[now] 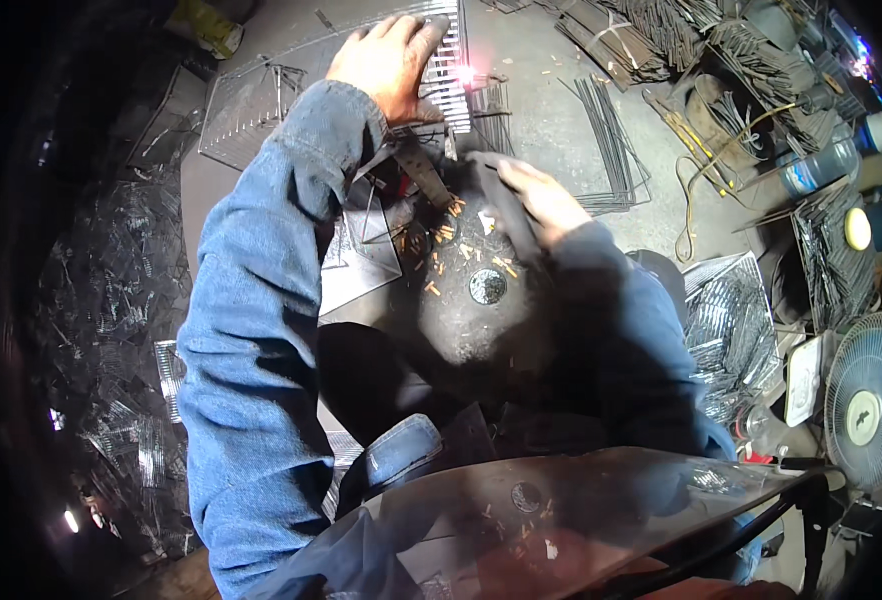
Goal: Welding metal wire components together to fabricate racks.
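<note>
My left hand (386, 68) lies over a wire rack (451, 95) at the top middle, its fingers bent along the wires and its thumb pointing right. Just right of that hand a small pink-white glow shows at the rack's edge. My right hand (546, 200) is closed around a dark grey, blurred thing (506, 200); its exact kind cannot be made out. Below the left wrist a flat metal bar (421, 172) slants down. Orange-brown butts (445, 234) lie scattered on the floor between my arms, around a small round dark disc (487, 287).
Bent wire frames (606, 145) lie on the floor at right, beyond them bundles of rods (661, 35). A yellow cable (691, 190), a clear bottle (821, 170) and a fan (871, 395) stand farther right. Wire pieces (121, 330) cover the left side. A transparent visor (561, 510) crosses the lower view.
</note>
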Motion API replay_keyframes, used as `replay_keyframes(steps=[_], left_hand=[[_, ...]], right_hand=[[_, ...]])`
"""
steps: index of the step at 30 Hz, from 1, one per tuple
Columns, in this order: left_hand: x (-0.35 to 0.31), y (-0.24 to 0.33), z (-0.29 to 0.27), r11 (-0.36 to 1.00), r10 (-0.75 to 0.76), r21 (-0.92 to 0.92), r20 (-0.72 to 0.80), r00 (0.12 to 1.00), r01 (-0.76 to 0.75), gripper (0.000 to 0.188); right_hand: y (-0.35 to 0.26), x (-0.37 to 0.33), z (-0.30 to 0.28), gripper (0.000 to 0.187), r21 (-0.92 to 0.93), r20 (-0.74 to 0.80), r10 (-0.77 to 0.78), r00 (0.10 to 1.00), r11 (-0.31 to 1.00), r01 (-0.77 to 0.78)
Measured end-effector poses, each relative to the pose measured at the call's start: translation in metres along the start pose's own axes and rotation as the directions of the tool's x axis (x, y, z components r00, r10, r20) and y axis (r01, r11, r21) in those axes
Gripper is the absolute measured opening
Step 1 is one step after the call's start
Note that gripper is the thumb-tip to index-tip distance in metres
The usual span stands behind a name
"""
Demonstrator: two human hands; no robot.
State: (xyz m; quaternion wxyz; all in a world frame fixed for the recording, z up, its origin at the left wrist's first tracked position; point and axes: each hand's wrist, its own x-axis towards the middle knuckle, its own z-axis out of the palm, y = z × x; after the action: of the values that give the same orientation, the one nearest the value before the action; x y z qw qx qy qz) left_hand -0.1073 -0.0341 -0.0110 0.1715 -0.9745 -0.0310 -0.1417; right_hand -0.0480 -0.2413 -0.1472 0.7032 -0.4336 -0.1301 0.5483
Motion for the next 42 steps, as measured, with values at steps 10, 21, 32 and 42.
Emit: replay_keyframes(steps=[10,21,32,42], left_hand=[[-0.01,0.006,-0.01,0.998,0.053,-0.025,-0.009,0.999,-0.053,0.102],[0.006,0.005,-0.008,0.999,0.039,0.027,0.054,0.998,-0.04,0.09],[0.047,0.02,-0.015,0.976,-0.174,0.17,0.248,0.953,0.134,0.072],[0.058,0.019,-0.014,0.957,-0.23,0.239,0.264,0.937,0.167,0.074]], right_hand=[[0.012,0.069,0.009,0.026,0.284,-0.022,-0.004,1.0,0.959,0.01],[0.008,0.065,0.005,0.024,0.227,-0.07,-0.083,0.994,0.969,0.097],[-0.033,-0.013,-0.025,0.021,-0.375,-0.267,0.07,0.961,0.911,-0.17],[-0.013,-0.061,-0.022,0.021,-0.181,-0.164,-0.191,0.968,0.97,0.161]])
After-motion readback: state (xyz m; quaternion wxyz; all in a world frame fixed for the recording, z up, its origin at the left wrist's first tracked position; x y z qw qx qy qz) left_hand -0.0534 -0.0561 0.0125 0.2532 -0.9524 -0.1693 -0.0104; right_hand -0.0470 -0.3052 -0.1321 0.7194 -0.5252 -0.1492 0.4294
